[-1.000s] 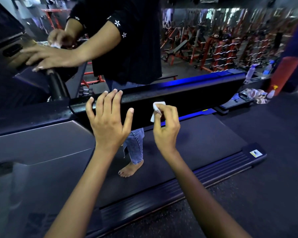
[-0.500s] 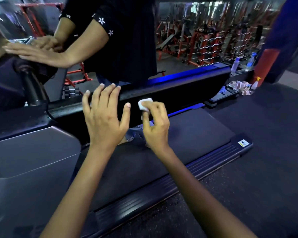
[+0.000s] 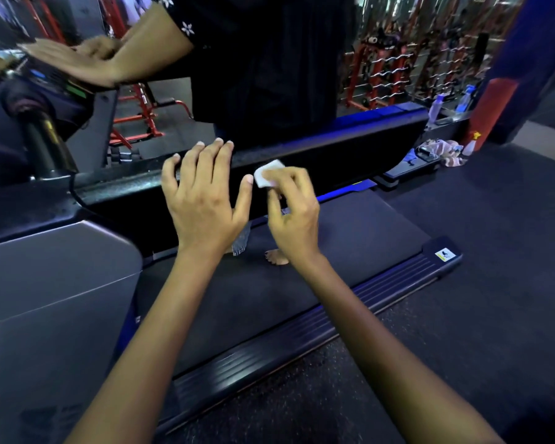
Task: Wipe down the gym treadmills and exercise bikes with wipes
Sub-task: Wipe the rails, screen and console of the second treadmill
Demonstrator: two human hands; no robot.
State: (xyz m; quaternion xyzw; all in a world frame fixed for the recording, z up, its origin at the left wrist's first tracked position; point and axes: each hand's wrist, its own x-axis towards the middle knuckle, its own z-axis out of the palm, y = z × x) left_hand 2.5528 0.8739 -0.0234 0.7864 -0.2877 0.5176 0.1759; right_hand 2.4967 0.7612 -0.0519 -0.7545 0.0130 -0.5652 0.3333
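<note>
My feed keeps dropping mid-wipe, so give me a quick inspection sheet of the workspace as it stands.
Surface: black treadmill side rail, matte, being wiped; dark running belt below it.
Job's things: small folded white wipe held against the rail.
Clutter: crumpled cloth, spray bottle and two plastic bottles past the treadmill's far end.
Grippers: left hand spread flat on the rail; right hand pinches the wipe.
Cables: black cable near the grey motor cover.
Surroundings: second person in black shirt standing on the belt, hands on the console; red weight racks behind.
</note>
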